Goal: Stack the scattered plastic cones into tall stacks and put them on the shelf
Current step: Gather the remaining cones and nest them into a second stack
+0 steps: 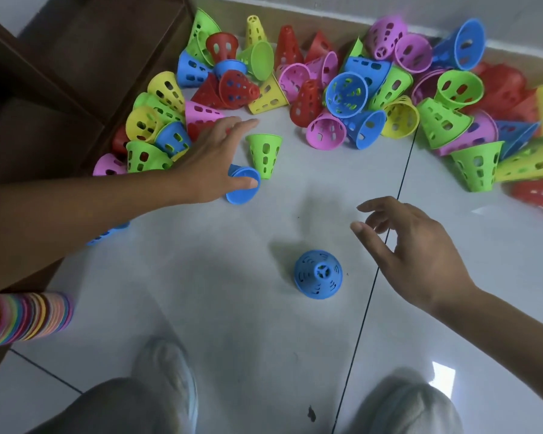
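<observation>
Many perforated plastic cones in red, green, blue, yellow and pink lie scattered in a heap (345,89) across the far floor. A blue cone (318,274) stands upright alone on the tiles near me. My right hand (414,249) hovers open just right of it, fingers spread, holding nothing. My left hand (213,158) reaches out flat, fingers apart, over a blue cone lying on its side (243,191), its thumb touching the rim. An upside-down green cone (265,155) stands just right of that hand. A tall multicoloured stack (25,319) lies at the left edge.
The dark brown wooden shelf (76,67) fills the upper left, its open compartments beside the heap. Another blue cone (107,234) peeks out under my left forearm. My two feet in light shoes (170,371) are at the bottom. A dark tile joint (376,277) runs down the floor.
</observation>
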`<state>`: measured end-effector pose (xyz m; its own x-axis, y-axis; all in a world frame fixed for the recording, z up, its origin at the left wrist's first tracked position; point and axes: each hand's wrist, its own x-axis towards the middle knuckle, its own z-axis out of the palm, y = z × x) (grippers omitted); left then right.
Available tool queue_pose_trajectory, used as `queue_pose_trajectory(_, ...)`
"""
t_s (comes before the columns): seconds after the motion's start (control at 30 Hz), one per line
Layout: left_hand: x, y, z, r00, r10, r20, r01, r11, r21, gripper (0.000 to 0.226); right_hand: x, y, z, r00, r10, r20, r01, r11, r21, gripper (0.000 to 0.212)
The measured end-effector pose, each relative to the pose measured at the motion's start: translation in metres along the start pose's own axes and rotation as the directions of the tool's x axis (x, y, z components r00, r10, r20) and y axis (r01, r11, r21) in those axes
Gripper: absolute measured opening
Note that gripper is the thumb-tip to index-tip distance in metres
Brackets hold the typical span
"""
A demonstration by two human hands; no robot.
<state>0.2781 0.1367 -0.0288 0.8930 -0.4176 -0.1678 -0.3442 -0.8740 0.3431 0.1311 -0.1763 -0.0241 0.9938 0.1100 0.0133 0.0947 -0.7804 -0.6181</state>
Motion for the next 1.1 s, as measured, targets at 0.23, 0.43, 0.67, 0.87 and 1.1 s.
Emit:
queue_pose_trajectory(0.23, 0.017, -0.012, 0.005, 0.981, 0.127, 0.144, -0.134, 0.99, 0.039, 0.079, 0.062, 0.028, 0.01, 0.998, 0.038, 0.057, -0.034, 0.997, -0.074, 0.043)
queue_pose_trajectory(0.43, 0.013, -0.018, 0.014, 0.975, 0.086, 0.206, -0.104, 0.992, 0.075, 0.058, 0.109, 0.035, 0.021, 0.987, 0.061, 0.149, -0.034, 0.984, -0.176, 0.055)
queue_pose_trajectory(0.67, 0.006, -0.021, 0.024, 0.967, 0.1, 0.233, -0.104, 0.995, 0.008, 0.047, 0.144, 0.044, 0.037, 0.964, 0.121, 0.238, -0.053, 0.96, -0.274, 0.069)
queue_pose_trajectory(0.87, 0.0, -0.022, 0.023, 0.979, 0.09, 0.183, -0.078, 0.994, -0.073, 0.042, 0.146, 0.045, 0.039, 0.98, 0.068, 0.187, -0.025, 0.975, -0.221, 0.068)
queue_pose_trajectory(1.1, -0.022, -0.022, 0.023, 0.998, 0.01, 0.069, 0.003, 0.984, -0.178, 0.033, 0.119, 0.037, 0.035, 0.988, 0.077, 0.132, -0.056, 0.987, -0.15, 0.06)
